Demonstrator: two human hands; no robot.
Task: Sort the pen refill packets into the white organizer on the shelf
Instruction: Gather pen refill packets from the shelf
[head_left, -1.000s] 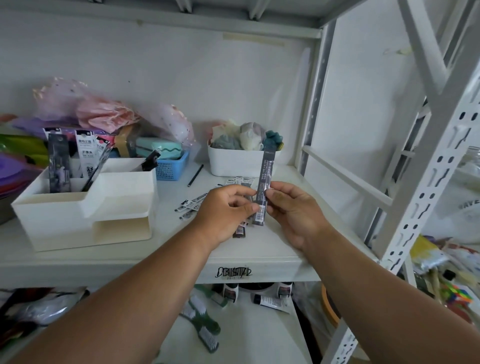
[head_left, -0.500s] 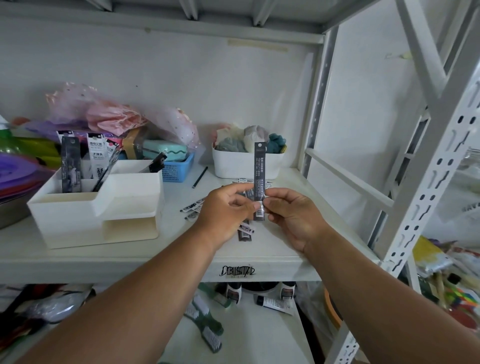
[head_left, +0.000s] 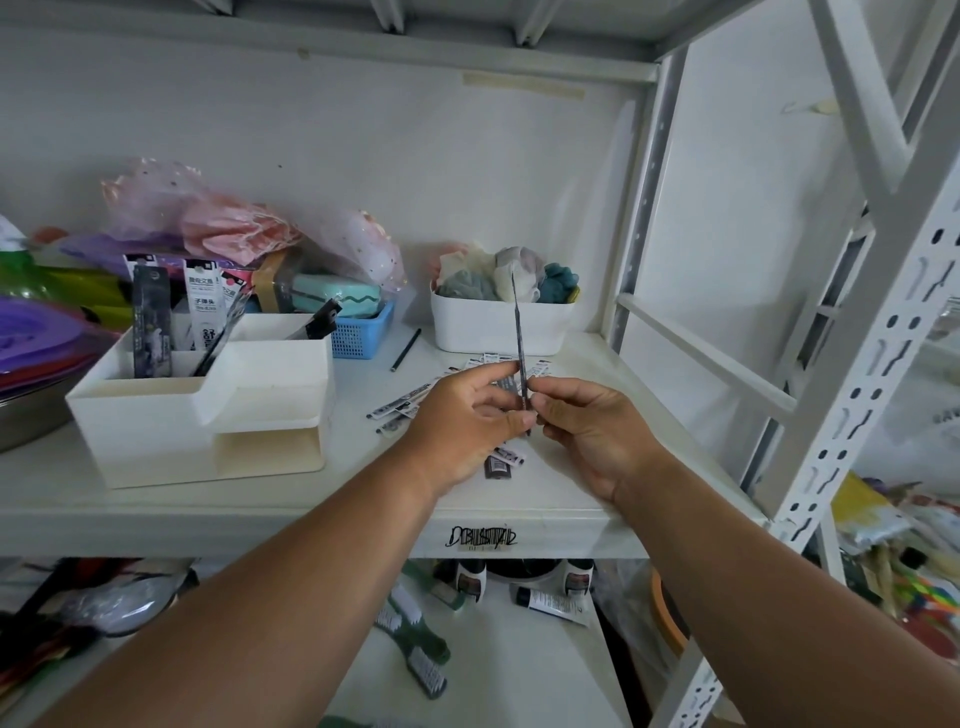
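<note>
White metal shelving fills the view, and on the middle shelf (head_left: 156, 499) the white organizer (head_left: 208, 415) sits at the left, with several refill packets (head_left: 150, 322) already standing upright in its far-left compartment. More loose packets (head_left: 415, 400) lie flat on the shelf at centre, partly hidden behind the hands.

One dark refill packet (head_left: 519, 338) is held upright above that pile, its long axis near vertical and its thin edge turned toward the camera, so it reads as a narrow strip. Its lower end sits between the two hands: the left hand (head_left: 462, 421) pinches it with thumb and curled fingers (head_left: 511, 418) from the left, and the right hand (head_left: 597, 431) pinches it with its fingertips from the right. Both grip low, leaving most of the length free above.

The organizer lies to the left of the packet and at about the same depth on the shelf, so the left hand is the nearer one for carrying it over. Held upright as it is, the packet already matches the standing packets and should drop end-first into a compartment
</note>
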